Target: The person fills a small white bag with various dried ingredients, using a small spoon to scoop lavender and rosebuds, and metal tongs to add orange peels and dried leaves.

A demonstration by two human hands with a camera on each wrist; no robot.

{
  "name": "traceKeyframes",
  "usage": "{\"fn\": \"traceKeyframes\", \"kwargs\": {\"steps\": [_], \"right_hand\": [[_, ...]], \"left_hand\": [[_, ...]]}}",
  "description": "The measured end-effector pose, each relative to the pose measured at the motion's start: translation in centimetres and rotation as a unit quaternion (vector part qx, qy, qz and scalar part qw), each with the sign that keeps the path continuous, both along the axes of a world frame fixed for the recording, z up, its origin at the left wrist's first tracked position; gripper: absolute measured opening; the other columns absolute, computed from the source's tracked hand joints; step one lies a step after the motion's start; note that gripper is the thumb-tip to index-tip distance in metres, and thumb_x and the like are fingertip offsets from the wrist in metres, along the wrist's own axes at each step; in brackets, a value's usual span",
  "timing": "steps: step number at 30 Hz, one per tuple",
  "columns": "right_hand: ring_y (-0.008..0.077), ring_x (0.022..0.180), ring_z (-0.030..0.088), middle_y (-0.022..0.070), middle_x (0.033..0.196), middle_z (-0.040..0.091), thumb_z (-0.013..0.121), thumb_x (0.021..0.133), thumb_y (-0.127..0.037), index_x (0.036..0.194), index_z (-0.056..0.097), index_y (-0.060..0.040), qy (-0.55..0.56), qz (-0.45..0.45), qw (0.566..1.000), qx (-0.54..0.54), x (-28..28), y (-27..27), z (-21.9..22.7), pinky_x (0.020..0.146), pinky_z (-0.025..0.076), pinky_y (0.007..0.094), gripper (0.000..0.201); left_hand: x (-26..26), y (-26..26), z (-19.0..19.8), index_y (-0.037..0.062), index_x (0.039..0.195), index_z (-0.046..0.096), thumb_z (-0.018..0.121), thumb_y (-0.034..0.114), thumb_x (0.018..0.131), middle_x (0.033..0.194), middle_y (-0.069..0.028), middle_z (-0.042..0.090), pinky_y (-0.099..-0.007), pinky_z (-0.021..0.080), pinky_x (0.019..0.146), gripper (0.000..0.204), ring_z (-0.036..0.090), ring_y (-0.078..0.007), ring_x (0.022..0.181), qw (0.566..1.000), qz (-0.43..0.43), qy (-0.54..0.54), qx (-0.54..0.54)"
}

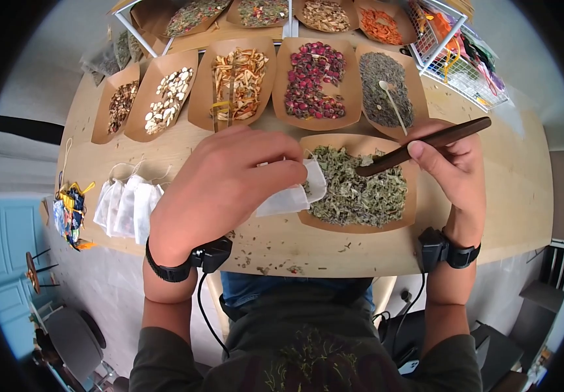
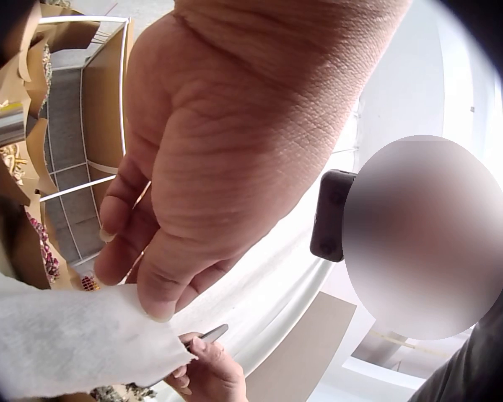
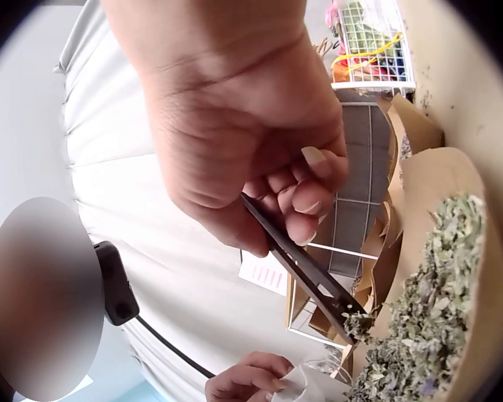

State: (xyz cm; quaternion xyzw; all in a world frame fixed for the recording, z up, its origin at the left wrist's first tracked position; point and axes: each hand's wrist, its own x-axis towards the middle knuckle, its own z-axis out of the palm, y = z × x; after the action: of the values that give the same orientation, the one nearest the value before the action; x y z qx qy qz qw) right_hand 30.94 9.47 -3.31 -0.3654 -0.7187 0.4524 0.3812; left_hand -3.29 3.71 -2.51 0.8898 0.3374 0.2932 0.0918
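My left hand (image 1: 223, 176) pinches the edge of a white mesh tea bag (image 1: 285, 201), its mouth toward the tray of leaves; in the left wrist view the bag (image 2: 75, 339) stretches out below the thumb. Dark wooden tongs (image 1: 435, 140) are gripped between the thumb and fingers of my right hand (image 1: 455, 166). Their tips reach over crumbled grey-green dried leaves (image 1: 360, 196) in a brown paper tray (image 1: 411, 215). A small clump of leaf shows at the tongs' tips (image 3: 348, 322) in the right wrist view.
Behind stand paper trays of rosebuds (image 1: 311, 78), orange-brown strips (image 1: 249, 78), white slices (image 1: 168, 98) and lavender-grey buds (image 1: 386, 85) with a spoon (image 1: 394, 104). White pouches (image 1: 125, 209) and patterned sachets (image 1: 70, 212) lie left. A wire basket (image 1: 468, 72) stands back right.
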Motion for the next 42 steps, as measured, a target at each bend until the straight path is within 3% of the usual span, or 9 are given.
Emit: {"fn": "traceKeyframes", "kwargs": {"steps": [4,7,11,23,29,33,35,40,42], "right_hand": [[0.0089,0.082,0.062,0.0019,0.091,0.075,0.08,0.099,-0.002,0.104,0.08,0.0033,-0.059,-0.002,0.998,0.024,-0.1,0.1,-0.1,0.071,0.047,0.0279,0.008],[0.0116,0.085,0.065,0.0052,0.093,0.076,0.077,0.099,-0.001,0.104,0.079,0.0044,-0.007,-0.013,1.0,-0.005,-0.1,-0.5,0.2,0.074,0.05,0.0286,0.007],[0.0233,0.087,0.071,0.0162,0.095,0.078,0.078,0.093,-0.003,0.103,0.08,0.0051,0.109,0.078,0.982,0.134,-1.1,-0.4,0.2,0.077,0.055,0.0352,0.013],[0.0275,0.082,0.071,0.0144,0.095,0.078,0.084,0.091,-0.001,0.106,0.079,0.0045,-0.004,0.163,0.974,0.156,-5.2,-1.4,-0.7,0.072,0.054,0.0383,0.017],[0.0251,0.081,0.071,0.0153,0.094,0.078,0.082,0.089,0.002,0.103,0.079,0.005,0.059,0.116,0.987,0.092,-1.1,-0.1,0.7,0.074,0.054,0.0369,0.015],[0.0242,0.079,0.071,0.0134,0.093,0.078,0.084,0.089,0.0,0.099,0.08,0.0039,-0.064,0.226,0.97,0.067,0.3,0.5,0.7,0.071,0.054,0.0365,0.011],[0.0241,0.077,0.071,0.0125,0.091,0.077,0.086,0.09,-0.002,0.099,0.08,0.0026,-0.086,0.211,0.972,0.062,-0.2,0.2,0.3,0.069,0.053,0.0348,0.012],[0.0076,0.074,0.058,0.0014,0.091,0.074,0.083,0.094,-0.002,0.1,0.08,-0.0009,-0.073,0.092,0.99,0.072,1.6,0.8,0.4,0.065,0.043,0.0271,0.007],[0.0075,0.074,0.057,0.0008,0.091,0.073,0.083,0.094,-0.003,0.1,0.079,-0.0007,-0.067,0.057,0.993,0.074,2.6,0.7,0.3,0.065,0.043,0.027,0.007]], "left_hand": [[0.0,0.1,-0.1,0.0064,0.097,0.075,0.08,0.008,0.082,0.104,-0.0063,0.075,-0.0409,0.053,0.074,0.016,0.07,-0.0307,0.085,1.0,-0.004,0.0,0.006],[0.0,0.1,-0.3,0.0064,0.097,0.074,0.08,0.008,0.081,0.103,-0.006,0.074,-0.0408,0.053,0.073,0.017,0.069,-0.0308,0.084,1.0,0.001,0.0,0.013],[0.1,0.1,-0.2,0.0065,0.097,0.075,0.08,0.008,0.08,0.103,-0.0059,0.074,-0.0409,0.053,0.073,0.018,0.068,-0.0307,0.083,1.0,-0.002,0.004,0.011],[0.6,-0.3,0.1,0.0066,0.097,0.078,0.076,0.008,0.074,0.105,-0.0073,0.076,-0.0399,0.055,0.075,0.024,0.072,-0.0293,0.088,0.999,-0.029,-0.031,0.008],[0.3,-0.2,0.0,0.0069,0.096,0.077,0.078,0.007,0.074,0.104,-0.0069,0.076,-0.04,0.055,0.074,0.022,0.072,-0.0295,0.088,0.999,0.002,-0.025,0.026],[0.3,0.0,-0.1,0.0071,0.095,0.076,0.079,0.006,0.075,0.104,-0.0068,0.076,-0.0397,0.055,0.073,0.021,0.072,-0.0291,0.087,1.0,-0.001,-0.017,0.023],[0.3,0.1,-0.1,0.0071,0.096,0.076,0.079,0.006,0.075,0.103,-0.0067,0.076,-0.0394,0.055,0.073,0.021,0.072,-0.0289,0.087,1.0,-0.006,-0.014,0.021],[0.2,0.1,-0.2,0.0065,0.095,0.075,0.08,0.005,0.077,0.103,-0.0061,0.075,-0.0389,0.054,0.072,0.019,0.071,-0.0287,0.085,1.0,-0.006,-0.015,0.025],[0.1,0.1,-0.2,0.0064,0.095,0.075,0.08,0.005,0.078,0.103,-0.0061,0.075,-0.039,0.054,0.072,0.018,0.07,-0.0289,0.085,1.0,-0.007,-0.014,0.024]]}}
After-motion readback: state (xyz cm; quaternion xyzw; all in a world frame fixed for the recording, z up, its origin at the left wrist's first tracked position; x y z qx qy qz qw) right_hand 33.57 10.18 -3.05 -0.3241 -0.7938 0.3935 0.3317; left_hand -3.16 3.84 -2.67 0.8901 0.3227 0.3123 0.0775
